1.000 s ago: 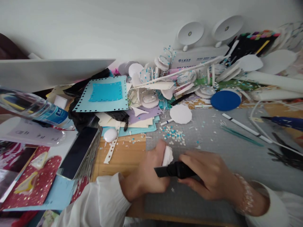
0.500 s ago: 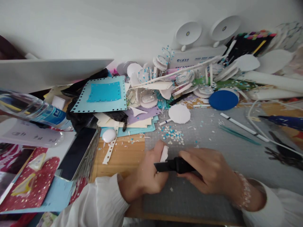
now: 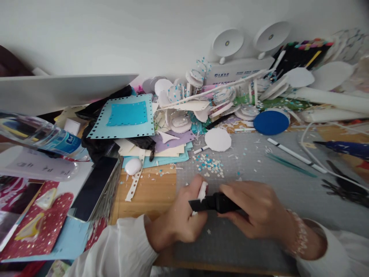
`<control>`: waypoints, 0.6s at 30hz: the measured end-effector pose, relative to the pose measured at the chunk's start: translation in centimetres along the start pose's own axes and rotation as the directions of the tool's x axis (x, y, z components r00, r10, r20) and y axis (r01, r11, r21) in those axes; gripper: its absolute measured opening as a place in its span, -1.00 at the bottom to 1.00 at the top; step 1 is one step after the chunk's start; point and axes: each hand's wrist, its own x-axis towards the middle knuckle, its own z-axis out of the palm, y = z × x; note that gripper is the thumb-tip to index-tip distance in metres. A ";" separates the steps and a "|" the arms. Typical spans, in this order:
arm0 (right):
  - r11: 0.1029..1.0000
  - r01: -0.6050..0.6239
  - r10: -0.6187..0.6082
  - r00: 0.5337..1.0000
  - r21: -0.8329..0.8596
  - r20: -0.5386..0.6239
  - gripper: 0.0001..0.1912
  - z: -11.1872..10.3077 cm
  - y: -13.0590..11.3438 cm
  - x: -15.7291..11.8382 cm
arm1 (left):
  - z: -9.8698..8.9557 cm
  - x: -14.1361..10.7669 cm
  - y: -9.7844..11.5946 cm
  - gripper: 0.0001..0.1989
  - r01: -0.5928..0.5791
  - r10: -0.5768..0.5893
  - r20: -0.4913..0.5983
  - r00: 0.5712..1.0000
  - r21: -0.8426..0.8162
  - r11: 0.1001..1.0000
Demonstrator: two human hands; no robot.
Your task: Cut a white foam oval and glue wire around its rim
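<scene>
In my left hand [image 3: 184,209] is a small white piece of what looks like foam [image 3: 203,190], its edge sticking out past the thumb. Closed around the black handle of a utility knife [image 3: 223,202] is my right hand [image 3: 253,207]. The knife's dark blade lies across the white piece, pointing left toward my left fingers. Both hands are low over a grey cutting mat [image 3: 239,250]. Just beyond them lies a scatter of tiny blue and white stars [image 3: 210,164], with a white disc [image 3: 218,139] behind.
A blue disc [image 3: 271,122], a white pen [image 3: 296,155] and teal tweezers [image 3: 291,165] lie on the right. At left are a phone [image 3: 96,188], a water bottle [image 3: 40,134] and stacked paper. White foam decorations [image 3: 180,122] crowd the back, near a twin-headed lamp [image 3: 227,43].
More of the white piece now shows beside the blade, both above and below it. The knife has shifted very slightly right; both hands keep nearly the same place.
</scene>
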 end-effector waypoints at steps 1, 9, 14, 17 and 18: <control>1.000 -0.006 0.006 1.000 0.004 0.002 -0.73 0.0 0.1 0.0 | -0.1 -0.1 0.1 -0.83 -0.005 0.005 0.001 1.000 -0.008 1.000; 1.000 -0.003 0.003 1.000 0.016 -0.028 -0.75 0.1 0.2 -0.1 | -0.3 -0.4 -0.3 -0.81 -0.014 0.013 -0.004 1.000 -0.067 0.998; 0.999 -0.007 0.008 1.000 0.040 -0.027 -0.72 0.2 -0.5 0.1 | 0.1 -0.2 -0.5 -0.77 -0.066 0.066 0.003 0.998 -0.020 0.998; 0.998 -0.021 0.022 0.999 0.055 -0.024 -0.73 0.2 -0.8 0.1 | 0.2 -0.2 -0.4 -0.77 -0.088 0.088 -0.007 0.996 -0.008 0.996; 0.998 -0.023 0.025 0.999 0.060 -0.031 -0.74 0.2 -0.9 0.1 | 0.2 -0.2 -0.4 -0.77 -0.094 0.094 -0.011 0.996 -0.015 0.995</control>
